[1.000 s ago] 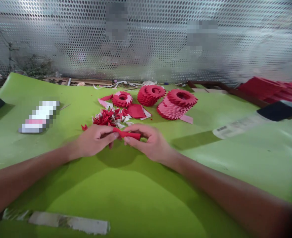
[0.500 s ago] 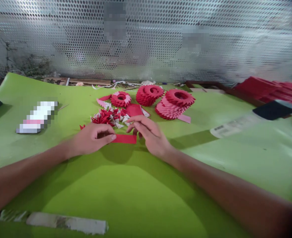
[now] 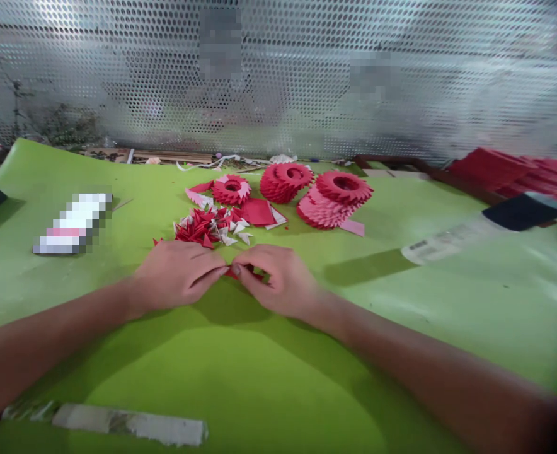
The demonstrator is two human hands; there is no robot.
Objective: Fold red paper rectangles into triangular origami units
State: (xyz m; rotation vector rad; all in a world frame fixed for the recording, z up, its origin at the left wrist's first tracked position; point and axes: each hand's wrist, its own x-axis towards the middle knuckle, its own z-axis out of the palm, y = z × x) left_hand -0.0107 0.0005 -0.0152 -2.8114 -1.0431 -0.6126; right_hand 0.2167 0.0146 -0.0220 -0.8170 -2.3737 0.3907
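A small red paper strip point(image 3: 231, 272) is pinched between my two hands, mostly covered by the fingers. My left hand point(image 3: 179, 272) is closed on its left part, thumb against the forefinger. On the right part my right hand point(image 3: 278, 277) is closed too, its fingertips almost meeting the left ones. Just beyond the hands lies a pile of folded red and white paper triangles point(image 3: 198, 226). Beside the pile sits a stack of red paper pieces point(image 3: 258, 212).
Behind stand a low red-and-pink paper ring point(image 3: 231, 188), a red folded-paper cylinder point(image 3: 283, 181) and a pink-and-red one point(image 3: 333, 200). A bottle with a dark cap point(image 3: 453, 233) lies right, a blurred phone-like object point(image 3: 75, 224) left. A taped bar point(image 3: 132, 425) lies in front.
My right hand has moved left and down and now grips the paper strip close to my left fingertips. The strip, flat and exposed before, is now mostly covered.
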